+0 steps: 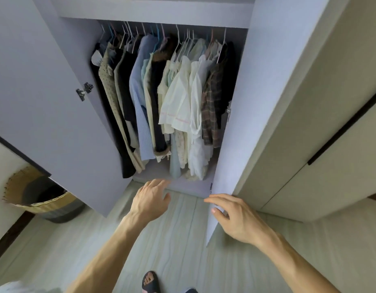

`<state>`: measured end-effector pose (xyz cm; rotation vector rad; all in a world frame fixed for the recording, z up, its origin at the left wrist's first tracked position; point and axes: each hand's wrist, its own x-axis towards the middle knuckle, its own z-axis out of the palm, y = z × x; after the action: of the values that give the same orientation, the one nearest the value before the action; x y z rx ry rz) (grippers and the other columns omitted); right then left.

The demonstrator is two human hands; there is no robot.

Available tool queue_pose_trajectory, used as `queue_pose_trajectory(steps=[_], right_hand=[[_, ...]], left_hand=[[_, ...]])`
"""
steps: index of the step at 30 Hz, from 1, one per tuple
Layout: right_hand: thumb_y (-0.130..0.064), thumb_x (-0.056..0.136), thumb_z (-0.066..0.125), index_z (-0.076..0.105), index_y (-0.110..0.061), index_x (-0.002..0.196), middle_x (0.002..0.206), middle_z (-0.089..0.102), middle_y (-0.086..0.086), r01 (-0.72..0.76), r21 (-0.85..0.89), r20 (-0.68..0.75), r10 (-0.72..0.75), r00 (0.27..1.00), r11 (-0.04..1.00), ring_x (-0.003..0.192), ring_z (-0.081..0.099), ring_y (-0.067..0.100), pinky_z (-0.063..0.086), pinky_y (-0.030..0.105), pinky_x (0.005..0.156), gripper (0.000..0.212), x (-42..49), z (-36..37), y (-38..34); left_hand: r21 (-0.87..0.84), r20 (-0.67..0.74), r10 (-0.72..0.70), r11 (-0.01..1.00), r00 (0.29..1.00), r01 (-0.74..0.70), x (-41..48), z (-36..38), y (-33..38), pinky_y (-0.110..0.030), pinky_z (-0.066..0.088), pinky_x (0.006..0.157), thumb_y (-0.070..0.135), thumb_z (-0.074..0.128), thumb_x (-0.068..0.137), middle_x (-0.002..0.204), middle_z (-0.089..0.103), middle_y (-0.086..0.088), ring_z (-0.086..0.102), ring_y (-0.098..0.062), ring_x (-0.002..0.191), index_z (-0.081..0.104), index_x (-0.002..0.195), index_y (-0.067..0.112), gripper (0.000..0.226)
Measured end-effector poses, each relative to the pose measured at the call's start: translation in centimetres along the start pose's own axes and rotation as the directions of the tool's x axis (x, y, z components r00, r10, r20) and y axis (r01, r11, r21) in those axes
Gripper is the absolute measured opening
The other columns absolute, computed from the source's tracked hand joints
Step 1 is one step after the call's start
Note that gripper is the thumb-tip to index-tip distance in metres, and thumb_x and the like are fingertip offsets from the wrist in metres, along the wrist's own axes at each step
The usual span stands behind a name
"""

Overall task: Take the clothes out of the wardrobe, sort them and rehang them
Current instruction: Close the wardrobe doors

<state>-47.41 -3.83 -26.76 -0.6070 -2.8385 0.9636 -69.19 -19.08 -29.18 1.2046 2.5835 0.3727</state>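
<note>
The wardrobe (pixel 153 11) stands with both doors swung out. Several garments hang close together on hangers from its rail: dark pieces at the left, a light blue ribbed top (pixel 140 106), cream and white blouses (pixel 180 102) in the middle, a brown plaid shirt (pixel 212 106) at the right. My left hand (pixel 150 200) reaches forward below the hems, fingers spread, touching nothing. At the lower edge of the right door (pixel 235 102), my right hand (pixel 233 216) has relaxed fingers and holds nothing.
The left door (pixel 45 92) stands wide, with a woven basket (pixel 41 199) on the floor behind it. A closed beige cabinet (pixel 322 134) flanks the wardrobe on the right. Pale wood floor (pixel 178 240) lies underfoot, with my sandalled foot (pixel 150 281) at the bottom edge.
</note>
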Motion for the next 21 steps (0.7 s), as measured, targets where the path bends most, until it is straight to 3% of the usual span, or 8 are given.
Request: queue_pose_trajectory(steps=[3, 6, 10, 13, 15, 17, 19, 21], right_hand=[[-0.033, 0.095, 0.053, 0.069, -0.027, 0.117, 0.115, 0.069, -0.016, 0.039, 0.072, -0.081, -0.033, 0.996, 0.997, 0.101, 0.061, -0.002, 0.044, 0.014, 0.094, 0.028, -2.3, -3.4, 1.7], [-0.032, 0.094, 0.061, 0.068, -0.029, 0.106, 0.102, 0.069, -0.019, 0.066, 0.105, -0.226, -0.041, 0.973, 0.992, 0.096, 0.063, -0.002, 0.05, 0.025, 0.086, 0.014, -2.9, -7.2, 2.8], [-0.034, 0.088, 0.073, 0.061, -0.029, 0.124, 0.118, 0.064, -0.02, 0.11, 0.261, -0.412, 0.007, 0.911, 0.959, 0.106, 0.062, -0.003, 0.052, 0.025, 0.093, 0.039, -1.8, -10.9, 2.7], [-0.048, 0.085, 0.073, 0.039, -0.053, 0.141, 0.14, 0.048, -0.028, 0.185, 0.317, -0.407, -0.042, 0.913, 0.93, 0.124, 0.051, -0.005, 0.044, 0.022, 0.103, 0.066, -0.9, -12.7, 1.6], [-0.054, 0.083, 0.072, 0.022, -0.065, 0.143, 0.152, 0.031, -0.032, 0.236, 0.306, -0.386, -0.106, 0.917, 0.922, 0.138, 0.036, -0.005, 0.036, 0.029, 0.113, 0.079, -0.4, -13.5, 1.1], [-0.06, 0.082, 0.069, 0.012, -0.07, 0.142, 0.157, 0.016, -0.036, 0.253, 0.258, -0.359, -0.151, 0.921, 0.932, 0.144, 0.021, -0.01, 0.026, 0.03, 0.119, 0.083, 0.1, -13.7, 0.9], [-0.065, 0.082, 0.065, 0.01, -0.07, 0.142, 0.156, 0.007, -0.04, 0.257, 0.22, -0.337, -0.174, 0.925, 0.941, 0.142, 0.012, -0.017, 0.02, 0.024, 0.118, 0.081, 0.8, -13.4, 0.8], [-0.067, 0.082, 0.062, 0.012, -0.067, 0.144, 0.157, 0.007, -0.038, 0.286, 0.207, -0.322, -0.211, 0.923, 0.936, 0.143, 0.012, -0.015, 0.019, 0.022, 0.117, 0.079, 1.7, -12.7, 0.6]], left_hand=[[-0.19, -0.134, 0.064, 0.978, 0.989, -0.089, -0.9, -1.0, 6.1, -0.027, 0.036, 0.106, 0.031, 0.052, 0.099, 0.146, 0.049, 0.009, 0.044, -0.014, 0.134, 0.047, 0.144, 0.032, 0.045], [-0.372, -0.332, 0.126, 0.893, 0.935, -0.253, -1.6, -4.0, 12.3, -0.021, 0.042, 0.102, 0.037, 0.054, 0.099, 0.14, 0.053, 0.014, 0.047, -0.001, 0.128, 0.048, 0.143, 0.032, 0.044], [-0.475, -0.55, 0.178, 0.737, 0.816, -0.481, -2.2, -8.3, 18.6, -0.015, 0.044, 0.098, 0.045, 0.051, 0.099, 0.139, 0.054, 0.013, 0.054, -0.001, 0.124, 0.038, 0.15, 0.031, 0.054], [-0.383, -0.704, 0.219, 0.684, 0.675, -0.621, -1.9, -10.6, 21.4, -0.027, 0.048, 0.1, 0.041, 0.053, 0.098, 0.141, 0.056, 0.004, 0.06, -0.006, 0.12, 0.028, 0.154, 0.027, 0.063], [-0.275, -0.781, 0.224, 0.715, 0.583, -0.643, -1.6, -11.2, 22.2, -0.027, 0.051, 0.096, 0.04, 0.055, 0.097, 0.139, 0.058, 0.001, 0.063, -0.007, 0.114, 0.019, 0.156, 0.033, 0.07], [-0.168, -0.833, 0.23, 0.76, 0.502, -0.627, -1.4, -11.3, 22.4, -0.018, 0.05, 0.093, 0.036, 0.055, 0.097, 0.136, 0.062, -0.007, 0.065, -0.01, 0.108, 0.016, 0.153, 0.044, 0.069], [-0.047, -0.865, 0.279, 0.782, 0.418, -0.621, -1.2, -11.0, 21.9, -0.005, 0.043, 0.091, 0.027, 0.053, 0.099, 0.123, 0.067, -0.018, 0.064, -0.01, 0.104, 0.026, 0.15, 0.033, 0.058], [0.03, -0.875, 0.306, 0.807, 0.374, -0.589, -1.1, -10.9, 21.0, 0.002, 0.037, 0.085, 0.025, 0.047, 0.102, 0.11, 0.07, -0.019, 0.058, 0.009, 0.093, 0.031, 0.149, 0.022, 0.05]])
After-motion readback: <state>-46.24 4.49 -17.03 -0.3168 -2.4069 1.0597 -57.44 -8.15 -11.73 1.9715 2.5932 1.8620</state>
